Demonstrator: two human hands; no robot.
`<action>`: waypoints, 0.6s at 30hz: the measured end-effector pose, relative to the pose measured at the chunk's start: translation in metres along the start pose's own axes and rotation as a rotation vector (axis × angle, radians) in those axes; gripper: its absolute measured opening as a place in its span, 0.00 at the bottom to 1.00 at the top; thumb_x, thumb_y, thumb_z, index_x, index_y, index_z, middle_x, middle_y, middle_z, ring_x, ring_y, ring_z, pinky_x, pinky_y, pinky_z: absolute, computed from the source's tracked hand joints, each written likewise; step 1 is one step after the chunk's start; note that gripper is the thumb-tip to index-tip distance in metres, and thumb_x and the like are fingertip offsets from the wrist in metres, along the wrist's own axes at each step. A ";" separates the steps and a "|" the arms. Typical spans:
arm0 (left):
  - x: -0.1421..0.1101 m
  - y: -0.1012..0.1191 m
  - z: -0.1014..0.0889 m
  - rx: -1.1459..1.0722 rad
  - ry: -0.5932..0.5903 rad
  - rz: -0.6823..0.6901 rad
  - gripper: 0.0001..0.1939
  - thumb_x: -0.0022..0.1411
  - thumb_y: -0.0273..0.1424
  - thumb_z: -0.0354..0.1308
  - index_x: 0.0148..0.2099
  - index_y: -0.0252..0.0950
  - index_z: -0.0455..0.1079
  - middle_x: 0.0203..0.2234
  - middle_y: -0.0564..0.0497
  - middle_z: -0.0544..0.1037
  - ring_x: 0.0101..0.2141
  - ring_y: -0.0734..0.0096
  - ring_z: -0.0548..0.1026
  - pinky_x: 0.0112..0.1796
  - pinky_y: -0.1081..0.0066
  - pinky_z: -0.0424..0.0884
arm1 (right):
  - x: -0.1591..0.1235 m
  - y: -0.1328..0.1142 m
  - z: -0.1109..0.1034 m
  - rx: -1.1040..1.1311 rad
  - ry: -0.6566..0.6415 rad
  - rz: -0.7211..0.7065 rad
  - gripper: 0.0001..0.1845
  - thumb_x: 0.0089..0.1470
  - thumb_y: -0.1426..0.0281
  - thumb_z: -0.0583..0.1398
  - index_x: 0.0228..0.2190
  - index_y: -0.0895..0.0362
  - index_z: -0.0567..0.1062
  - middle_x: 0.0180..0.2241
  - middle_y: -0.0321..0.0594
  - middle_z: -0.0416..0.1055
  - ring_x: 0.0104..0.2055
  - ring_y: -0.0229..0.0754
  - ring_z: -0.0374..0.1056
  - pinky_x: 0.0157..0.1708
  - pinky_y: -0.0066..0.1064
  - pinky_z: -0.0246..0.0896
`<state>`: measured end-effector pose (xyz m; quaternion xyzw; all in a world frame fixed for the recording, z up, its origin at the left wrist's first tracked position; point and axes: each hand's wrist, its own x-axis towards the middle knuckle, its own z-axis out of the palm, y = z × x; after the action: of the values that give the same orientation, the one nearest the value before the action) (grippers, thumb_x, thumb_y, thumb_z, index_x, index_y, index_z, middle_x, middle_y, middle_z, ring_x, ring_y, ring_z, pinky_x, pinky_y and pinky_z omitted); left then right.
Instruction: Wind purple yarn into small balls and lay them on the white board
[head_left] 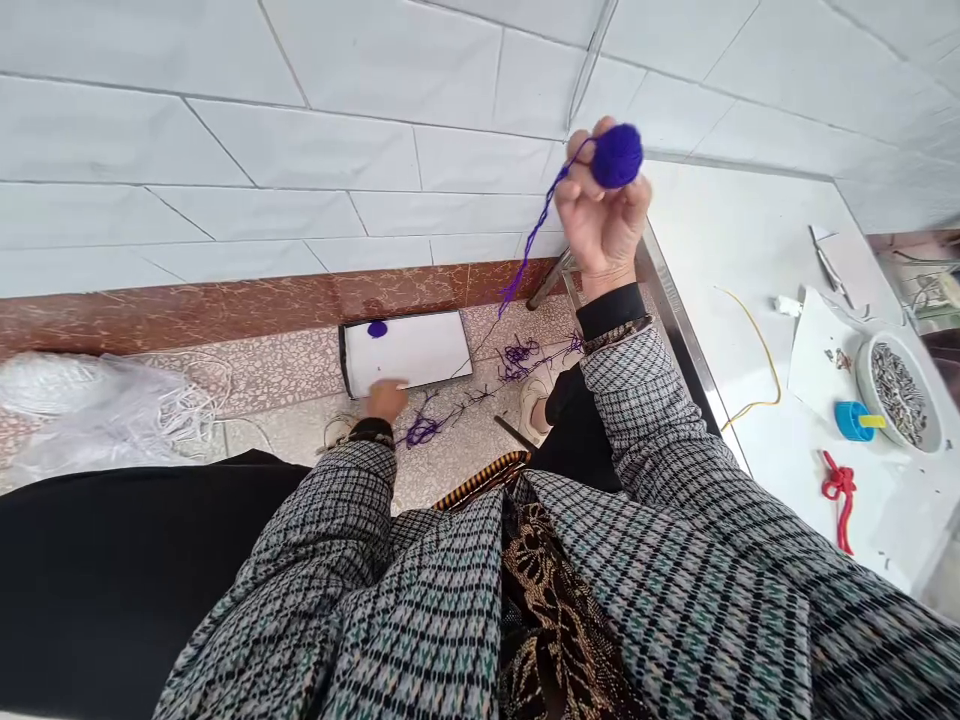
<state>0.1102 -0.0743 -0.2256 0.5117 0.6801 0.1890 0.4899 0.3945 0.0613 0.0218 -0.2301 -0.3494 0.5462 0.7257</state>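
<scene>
High in front of the tiled wall, my right hand (602,215) grips a small ball of purple yarn (616,156) in its raised fingers. From the ball a loose purple strand (535,232) hangs down to the left. My left hand (388,400) is low, at the near edge of a white rectangular panel or box (427,345) with dark edges. Its fingers are blurred, so what they do is unclear. A round purple piece (377,328) lies on the white surface. Tangled purple yarn (424,428) is on the floor beside my left hand, with another tangle (519,357) farther right.
At left is a clear plastic bag with white yarn (97,410). A white table (750,230) on the right bears a bowl of small metallic pieces (900,395), a blue cup-like item (852,420), a red knotted cord (838,485) and a yellow cord (769,365).
</scene>
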 end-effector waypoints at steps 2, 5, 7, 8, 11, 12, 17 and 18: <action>0.023 0.033 0.017 -0.065 -0.016 0.052 0.25 0.69 0.24 0.63 0.66 0.28 0.83 0.74 0.29 0.78 0.79 0.36 0.71 0.84 0.39 0.58 | -0.006 0.018 0.005 0.103 -0.045 0.116 0.33 0.51 0.37 0.75 0.47 0.43 0.80 0.42 0.34 0.74 0.29 0.40 0.63 0.33 0.29 0.81; 0.046 0.084 0.039 -0.245 -0.111 0.249 0.41 0.60 0.26 0.61 0.76 0.37 0.79 0.80 0.43 0.75 0.83 0.50 0.65 0.85 0.54 0.57 | -0.007 0.029 0.006 0.192 -0.098 0.292 0.33 0.52 0.39 0.75 0.50 0.43 0.78 0.41 0.34 0.71 0.32 0.41 0.69 0.34 0.33 0.84; 0.046 0.105 0.050 -0.533 -0.303 0.383 0.44 0.54 0.29 0.64 0.74 0.34 0.79 0.68 0.38 0.85 0.74 0.43 0.77 0.80 0.46 0.66 | -0.002 0.026 0.002 0.177 -0.127 0.315 0.30 0.54 0.42 0.75 0.50 0.42 0.79 0.42 0.34 0.72 0.34 0.42 0.71 0.36 0.33 0.85; 0.041 0.110 0.053 -0.665 -0.390 0.405 0.42 0.52 0.31 0.66 0.71 0.33 0.81 0.58 0.36 0.89 0.65 0.41 0.84 0.73 0.44 0.73 | 0.002 0.023 0.000 0.153 -0.132 0.284 0.28 0.54 0.44 0.74 0.50 0.42 0.79 0.42 0.34 0.73 0.35 0.42 0.71 0.37 0.32 0.85; 0.021 0.102 0.058 -0.868 -0.415 0.280 0.25 0.56 0.37 0.73 0.54 0.33 0.84 0.28 0.49 0.80 0.30 0.62 0.79 0.42 0.60 0.81 | 0.017 0.014 -0.008 0.083 -0.078 0.109 0.19 0.52 0.54 0.73 0.44 0.45 0.81 0.44 0.33 0.78 0.36 0.41 0.66 0.42 0.26 0.80; 0.015 0.093 0.058 -0.878 -0.364 0.221 0.18 0.59 0.40 0.74 0.47 0.34 0.82 0.23 0.54 0.72 0.24 0.69 0.71 0.35 0.66 0.75 | 0.023 0.011 -0.010 0.071 -0.046 0.054 0.17 0.50 0.57 0.72 0.42 0.46 0.81 0.42 0.32 0.79 0.36 0.41 0.63 0.43 0.23 0.77; 0.005 0.037 0.045 -0.718 -0.149 0.034 0.27 0.79 0.48 0.67 0.32 0.38 0.64 0.19 0.62 0.52 0.20 0.78 0.52 0.26 0.75 0.58 | 0.033 0.002 -0.015 0.109 -0.017 0.017 0.12 0.45 0.66 0.71 0.34 0.47 0.77 0.36 0.27 0.82 0.37 0.40 0.58 0.46 0.19 0.72; 0.004 0.026 0.040 -0.655 -0.119 0.003 0.26 0.82 0.47 0.65 0.35 0.37 0.67 0.20 0.62 0.56 0.20 0.78 0.54 0.25 0.75 0.59 | 0.031 -0.001 -0.015 0.127 -0.040 0.026 0.11 0.48 0.67 0.72 0.34 0.47 0.78 0.37 0.28 0.82 0.37 0.39 0.60 0.48 0.19 0.73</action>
<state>0.1576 -0.0696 -0.2260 0.3380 0.5526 0.3679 0.6671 0.4112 0.0913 0.0206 -0.1770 -0.3254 0.5811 0.7247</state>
